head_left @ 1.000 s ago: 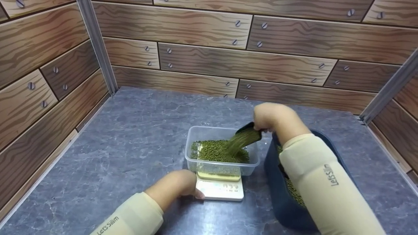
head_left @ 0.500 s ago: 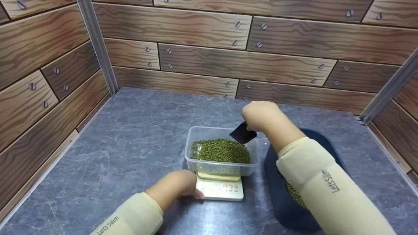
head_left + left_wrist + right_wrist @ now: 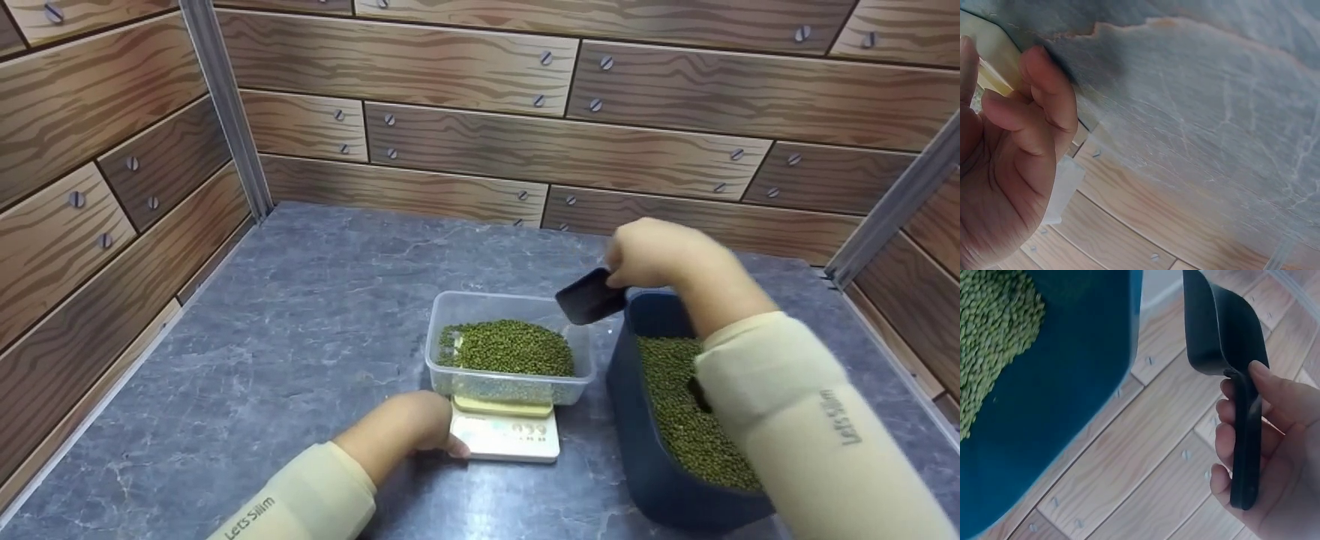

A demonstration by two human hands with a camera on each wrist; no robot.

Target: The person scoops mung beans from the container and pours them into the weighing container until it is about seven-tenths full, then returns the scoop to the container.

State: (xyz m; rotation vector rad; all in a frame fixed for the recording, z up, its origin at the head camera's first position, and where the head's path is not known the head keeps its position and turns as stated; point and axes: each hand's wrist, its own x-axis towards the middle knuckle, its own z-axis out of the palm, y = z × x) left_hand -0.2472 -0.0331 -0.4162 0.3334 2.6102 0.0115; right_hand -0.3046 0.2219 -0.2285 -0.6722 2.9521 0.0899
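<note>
My right hand grips a black scoop by its handle, above the gap between a clear plastic container and a dark blue bin. In the right wrist view, the fingers wrap the scoop's handle and no beans show in its bowl. Green mung beans lie heaped in the clear container, which stands on a white kitchen scale. Beside that scale's left edge, my left hand holds its front corner, thumb at the front and fingers bent; part of the grip is hidden.
More mung beans fill the blue bin at the right, with a small dark object among them, partly behind the sleeve. Wood-patterned walls enclose the grey marbled tabletop.
The stream of beans from the scoop has ended and the heap is larger. My right hand swung left, then back right towards the bin with the scoop. My left hand has stayed put.
</note>
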